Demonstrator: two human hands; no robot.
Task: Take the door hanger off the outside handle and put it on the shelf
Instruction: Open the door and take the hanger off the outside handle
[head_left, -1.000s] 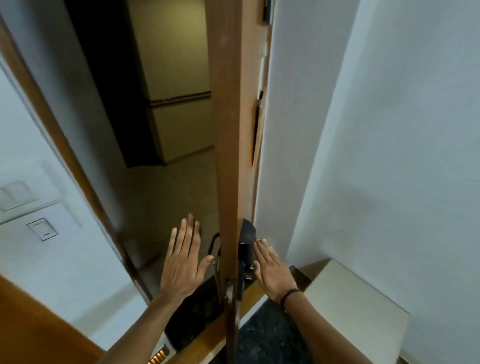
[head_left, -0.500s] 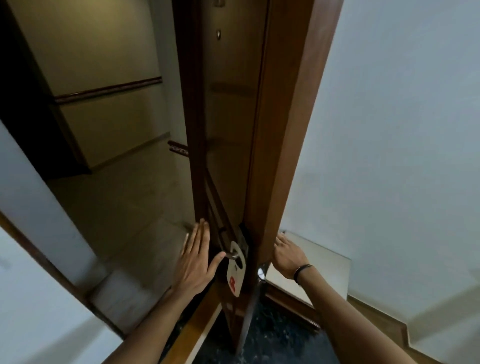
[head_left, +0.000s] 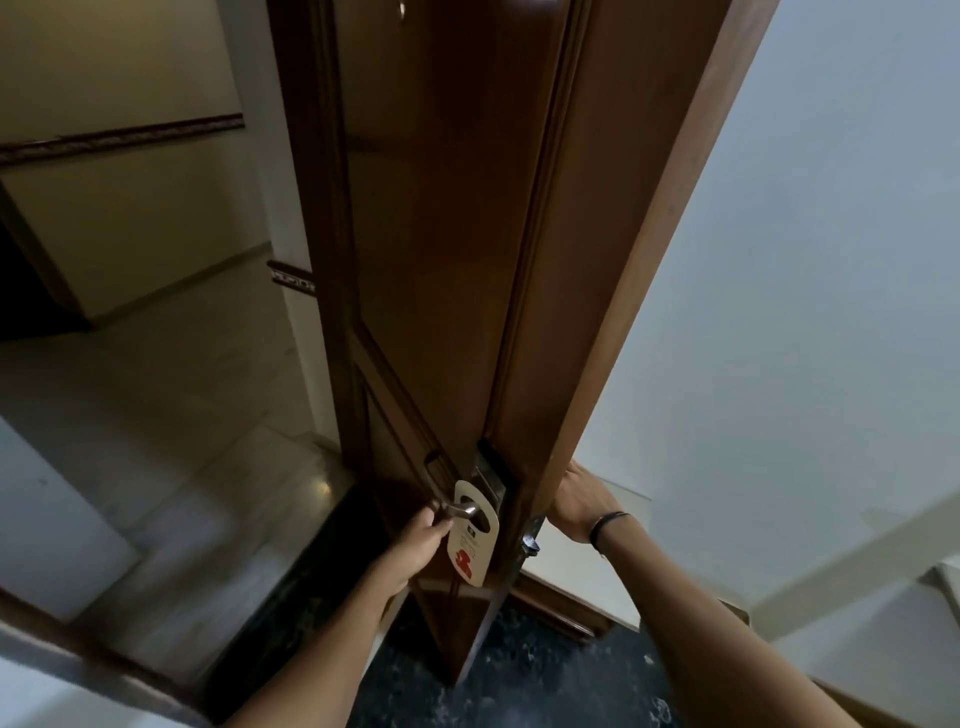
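Note:
The brown wooden door (head_left: 441, 260) stands open, its outside face toward me. A metal lever handle (head_left: 464, 512) sticks out low on that face. A white door hanger (head_left: 474, 545) with red print hangs from the handle through its hole. My left hand (head_left: 415, 545) is at the hanger's left edge by the lever tip, fingers closed, thumb on the card. My right hand (head_left: 576, 501) reaches behind the door's edge on the inner side, and its fingers are hidden. A low white-topped shelf (head_left: 566, 577) with wooden trim sits behind the door under my right wrist.
A pale corridor floor (head_left: 171, 415) lies beyond the doorway at left. A dark threshold strip and dark speckled floor (head_left: 519, 675) are below the door. A white wall (head_left: 805, 260) fills the right side.
The view has swung round to the door's outside face. My left hand went from flat and open beside the handle to closed at the hanger's edge. My right hand stays behind the door.

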